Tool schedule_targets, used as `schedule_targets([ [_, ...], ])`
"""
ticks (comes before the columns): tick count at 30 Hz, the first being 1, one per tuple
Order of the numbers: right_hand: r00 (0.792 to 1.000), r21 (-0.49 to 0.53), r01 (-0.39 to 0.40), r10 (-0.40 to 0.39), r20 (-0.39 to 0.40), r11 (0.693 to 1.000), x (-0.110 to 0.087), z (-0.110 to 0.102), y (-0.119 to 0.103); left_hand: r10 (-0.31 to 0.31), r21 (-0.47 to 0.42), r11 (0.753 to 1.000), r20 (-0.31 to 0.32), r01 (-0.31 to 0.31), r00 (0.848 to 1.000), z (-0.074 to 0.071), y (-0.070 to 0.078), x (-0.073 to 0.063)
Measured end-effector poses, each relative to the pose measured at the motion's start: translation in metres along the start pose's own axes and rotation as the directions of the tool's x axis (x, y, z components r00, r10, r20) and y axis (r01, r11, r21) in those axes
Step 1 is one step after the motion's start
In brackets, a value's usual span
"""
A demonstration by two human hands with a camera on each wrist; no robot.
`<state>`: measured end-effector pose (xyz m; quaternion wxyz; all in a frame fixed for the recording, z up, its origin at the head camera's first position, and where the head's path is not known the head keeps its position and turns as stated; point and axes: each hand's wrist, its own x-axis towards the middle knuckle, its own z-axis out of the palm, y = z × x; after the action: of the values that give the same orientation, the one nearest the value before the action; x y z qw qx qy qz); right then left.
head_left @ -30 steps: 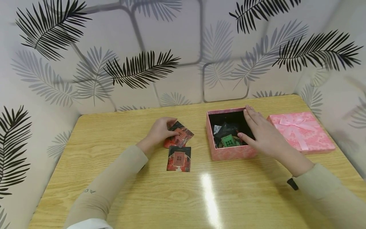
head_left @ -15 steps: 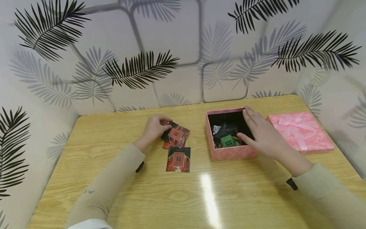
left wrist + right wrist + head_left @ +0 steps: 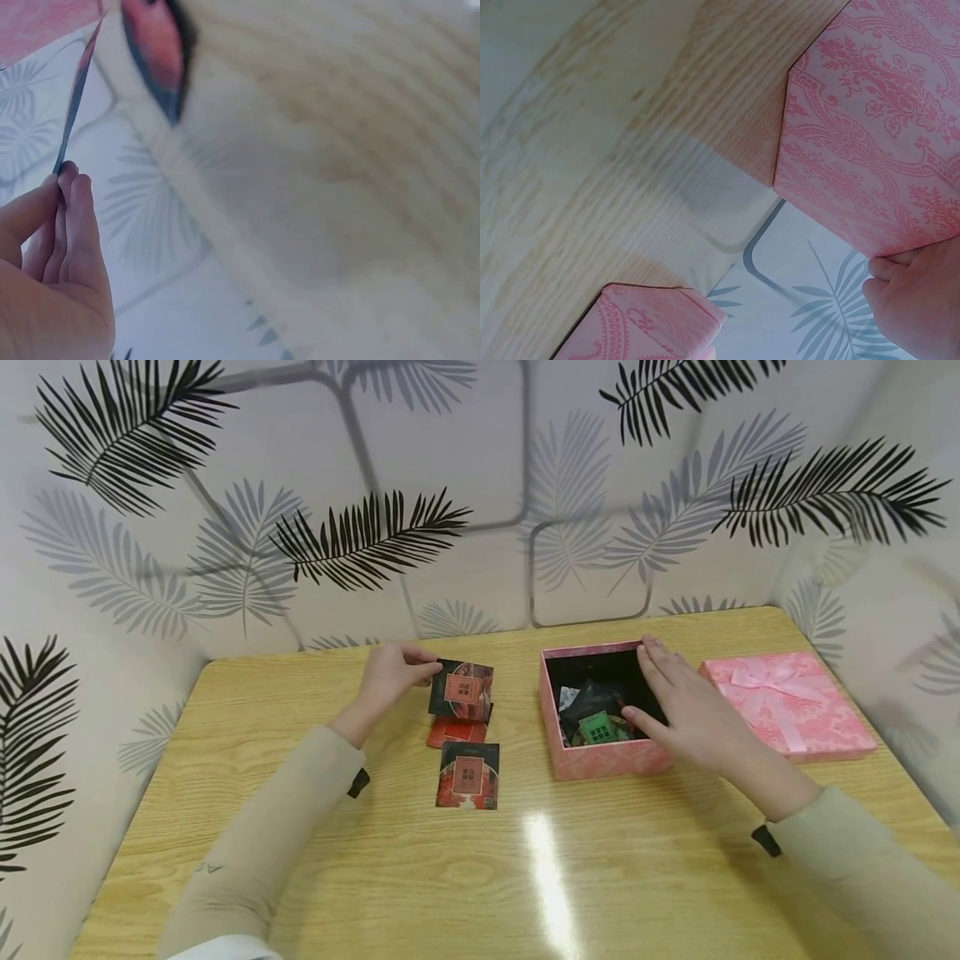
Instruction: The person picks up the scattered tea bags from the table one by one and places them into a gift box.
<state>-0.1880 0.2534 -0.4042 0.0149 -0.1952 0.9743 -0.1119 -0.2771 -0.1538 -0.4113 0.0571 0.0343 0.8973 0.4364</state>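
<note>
My left hand (image 3: 392,683) pinches a black and red sachet (image 3: 462,690) by its left edge between thumb and fingertips. In the left wrist view this sachet (image 3: 77,97) appears edge-on, lifted off the table. Behind it in the head view lies a red and black sachet (image 3: 459,732), partly covered. Another flat sachet (image 3: 468,777) is nearer the front. My right hand (image 3: 693,718) rests on the right rim of an open pink box (image 3: 611,765), fingers extended and thumb over the inside. Within the box are a green-labelled sachet (image 3: 597,728) and other dark packets, hard to tell apart.
A pink lid with a ribbon bow (image 3: 795,702) lies right of the box. The wooden table (image 3: 420,877) meets a leaf-patterned wall (image 3: 480,485) at the back. Light glares off the table in front of the box.
My left hand has moved back and left, drawing the pinched sachet up off the others, so more of the sachet beneath shows. My right hand stays on the box rim.
</note>
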Motion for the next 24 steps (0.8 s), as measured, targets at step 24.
schedule_targets([
  [24, 1.0, -0.008, -0.006, 0.006, 0.0, 1.0, 0.001, -0.001, -0.001, 0.16, -0.047, 0.986, -0.014, -0.16, 0.987, -0.006, 0.079, -0.001],
])
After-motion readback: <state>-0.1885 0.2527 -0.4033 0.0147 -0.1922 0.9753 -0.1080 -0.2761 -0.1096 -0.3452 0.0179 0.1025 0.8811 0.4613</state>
